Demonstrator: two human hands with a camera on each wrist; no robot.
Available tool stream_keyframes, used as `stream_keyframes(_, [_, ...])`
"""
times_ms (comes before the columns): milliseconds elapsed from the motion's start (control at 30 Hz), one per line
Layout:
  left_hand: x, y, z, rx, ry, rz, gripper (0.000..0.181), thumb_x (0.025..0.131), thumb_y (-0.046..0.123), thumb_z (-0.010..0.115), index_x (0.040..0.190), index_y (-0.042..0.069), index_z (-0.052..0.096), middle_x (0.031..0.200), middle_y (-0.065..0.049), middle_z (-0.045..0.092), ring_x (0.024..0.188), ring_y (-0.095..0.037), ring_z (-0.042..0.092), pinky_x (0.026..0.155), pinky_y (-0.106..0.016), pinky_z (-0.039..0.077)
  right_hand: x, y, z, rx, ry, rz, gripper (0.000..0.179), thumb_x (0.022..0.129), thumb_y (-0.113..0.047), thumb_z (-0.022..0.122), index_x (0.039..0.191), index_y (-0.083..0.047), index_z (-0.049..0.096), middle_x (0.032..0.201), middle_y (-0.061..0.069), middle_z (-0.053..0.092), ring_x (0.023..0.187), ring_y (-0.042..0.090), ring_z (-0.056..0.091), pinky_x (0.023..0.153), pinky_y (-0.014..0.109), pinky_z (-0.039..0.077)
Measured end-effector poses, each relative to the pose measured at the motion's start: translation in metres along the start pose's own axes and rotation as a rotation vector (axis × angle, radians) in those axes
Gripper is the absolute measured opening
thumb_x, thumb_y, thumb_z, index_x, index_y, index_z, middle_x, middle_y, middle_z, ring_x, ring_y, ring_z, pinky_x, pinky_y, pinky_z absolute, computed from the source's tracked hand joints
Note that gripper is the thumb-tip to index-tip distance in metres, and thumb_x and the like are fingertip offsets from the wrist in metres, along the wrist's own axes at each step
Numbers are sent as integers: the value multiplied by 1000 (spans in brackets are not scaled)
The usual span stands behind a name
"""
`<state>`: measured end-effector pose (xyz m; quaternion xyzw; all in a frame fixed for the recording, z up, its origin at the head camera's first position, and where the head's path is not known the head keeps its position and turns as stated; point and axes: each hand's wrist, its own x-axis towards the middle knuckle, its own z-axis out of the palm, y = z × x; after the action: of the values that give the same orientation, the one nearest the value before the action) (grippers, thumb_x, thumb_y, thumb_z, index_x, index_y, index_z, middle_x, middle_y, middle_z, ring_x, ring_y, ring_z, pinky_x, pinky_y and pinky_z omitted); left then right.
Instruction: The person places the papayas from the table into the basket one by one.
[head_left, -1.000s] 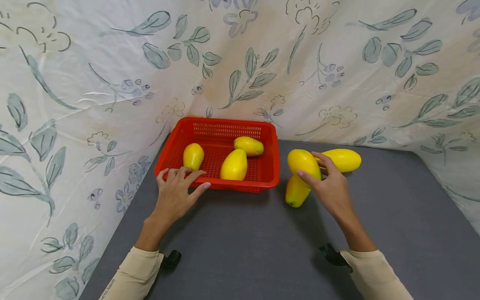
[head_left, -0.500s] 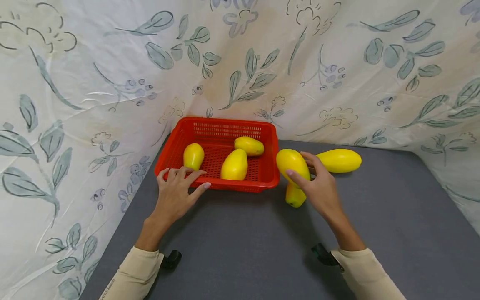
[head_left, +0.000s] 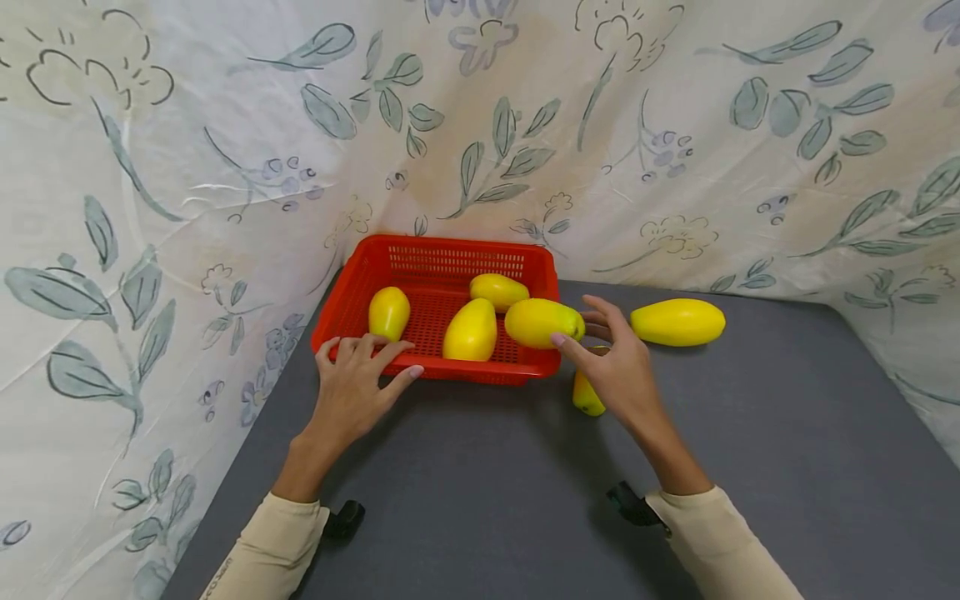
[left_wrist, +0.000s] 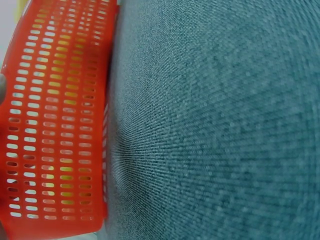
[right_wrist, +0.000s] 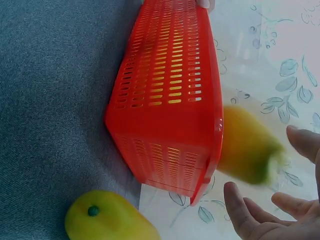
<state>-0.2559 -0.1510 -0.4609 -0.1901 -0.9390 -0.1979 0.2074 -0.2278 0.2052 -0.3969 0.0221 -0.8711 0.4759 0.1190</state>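
Observation:
My left hand (head_left: 348,392) holds the near rim of a red plastic basket (head_left: 487,372) at its left end, fingers bent over the rim and thumb in front. My right hand (head_left: 624,367) is at the basket's right side, fingers and thumb spread. Just off its fingertips, over the right rim, is a yellow papaya-shaped fruit (head_left: 538,323); the right wrist view shows this fruit (right_wrist: 247,147) blurred and apart from the fingers (right_wrist: 237,205). Inside the basket lie three more yellow fruits, one at left (head_left: 388,313), one in the middle (head_left: 470,331), one behind (head_left: 498,292).
A yellow fruit (head_left: 587,396) lies on the grey tabletop (head_left: 480,500) right of the basket, partly hidden by my right hand. A longer one (head_left: 678,322) lies farther right. A floral cloth (head_left: 480,125) hangs behind and along the left.
My right hand has carried the fruit left from above the one on the table to over the basket's right rim, and its fingers have come off it. The left hand has stayed put.

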Motion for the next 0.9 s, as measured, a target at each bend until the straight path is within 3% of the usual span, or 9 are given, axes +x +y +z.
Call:
stream_keyframes(500, [-1,-5,-2,5,-8,6,51,97,54,68,135,20,71,125,-17,62,120,-40,50,111,-71,19,-8,7,2,-12,19,25,81,94,-45,80,160,-15,43,152,15,56,138,35,56,109,59,51])
stream_keyframes(900, [0,-3,-2,4,8,13,49,96,52,69,135,22,71,125,-17,62,119,-41,52,110,-71,20,-11,20,-4,-15,10,33,85,93,-50,80,160,-15,43,152,15,56,139,36,55,107,59,52])
